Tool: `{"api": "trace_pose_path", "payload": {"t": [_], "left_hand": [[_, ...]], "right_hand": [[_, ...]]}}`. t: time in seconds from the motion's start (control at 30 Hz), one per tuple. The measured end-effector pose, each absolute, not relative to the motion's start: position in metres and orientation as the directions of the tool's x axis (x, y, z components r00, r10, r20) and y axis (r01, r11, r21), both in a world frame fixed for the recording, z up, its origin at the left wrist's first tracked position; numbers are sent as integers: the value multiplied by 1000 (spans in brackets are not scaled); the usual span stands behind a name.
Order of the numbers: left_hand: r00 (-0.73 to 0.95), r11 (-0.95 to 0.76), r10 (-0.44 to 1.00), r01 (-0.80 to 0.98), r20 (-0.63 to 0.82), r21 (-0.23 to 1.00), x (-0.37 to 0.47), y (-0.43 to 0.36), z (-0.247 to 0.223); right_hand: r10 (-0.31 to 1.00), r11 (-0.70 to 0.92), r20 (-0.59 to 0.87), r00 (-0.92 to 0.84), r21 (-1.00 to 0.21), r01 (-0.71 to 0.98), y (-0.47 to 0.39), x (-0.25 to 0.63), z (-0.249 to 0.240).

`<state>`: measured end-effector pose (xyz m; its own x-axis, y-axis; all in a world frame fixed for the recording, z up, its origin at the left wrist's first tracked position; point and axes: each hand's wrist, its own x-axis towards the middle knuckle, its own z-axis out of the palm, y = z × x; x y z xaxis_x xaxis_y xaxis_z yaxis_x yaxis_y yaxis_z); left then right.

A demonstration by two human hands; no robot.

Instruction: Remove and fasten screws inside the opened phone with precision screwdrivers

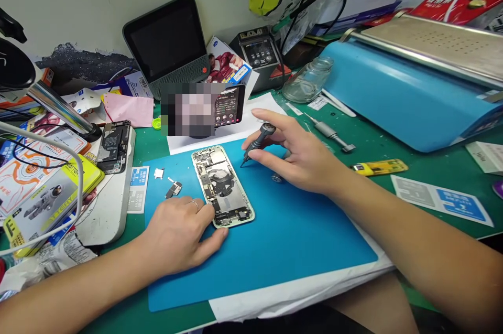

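Note:
An opened phone point(226, 192) lies on a blue mat point(291, 239), its inner parts facing up. My left hand point(178, 234) rests at its lower left edge, fingers bent and thumb stretched along the bottom; whether it grips the phone's edge I cannot tell. Right of the phone, my right hand point(291, 153) holds a dark screwdriver point(258, 141) between thumb and fingers, tip down close to the mat. Another dark, round-ended tool point(277, 178) is partly hidden under that hand. Two small metal parts, a bracket point(159, 173) and a dark piece point(173, 188), lie left of the phone.
A second opened phone point(113, 148) lies on a white box at the left, near a lamp pole point(63, 108). Behind the mat stand a propped phone point(229, 106) and a dark screen point(167, 43). At the right are a grey tool point(330, 132) and a yellow tool point(379, 167).

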<state>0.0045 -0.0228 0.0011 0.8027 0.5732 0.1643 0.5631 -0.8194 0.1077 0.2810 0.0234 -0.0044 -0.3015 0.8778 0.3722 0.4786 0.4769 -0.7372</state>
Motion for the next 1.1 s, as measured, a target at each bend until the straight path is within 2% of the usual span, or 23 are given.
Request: {"api": "trace_pose_path", "payload": {"t": [0.13, 0.43, 0.57, 0.7, 0.83, 1.1], "left_hand": [[800, -817, 576, 567, 168, 100, 5, -23, 2], [803, -819, 573, 565, 163, 95, 4, -24, 2], [798, -817, 576, 569, 177, 90, 4, -24, 1], [790, -806, 591, 584, 159, 95, 5, -25, 1], [783, -796, 605, 597, 148, 94, 5, -26, 1], [788, -801, 598, 591, 147, 95, 4, -25, 2]], "right_hand": [[856, 517, 422, -299, -728, 450, 22, 282, -9], [818, 575, 447, -362, -614, 541, 19, 277, -3], [760, 642, 538, -364, -532, 553, 18, 274, -3], [611, 766, 722, -324, -437, 471, 14, 269, -7], [525, 834, 796, -301, -411, 368, 10, 263, -10], [516, 841, 812, -274, -418, 344, 10, 263, -3]]}}
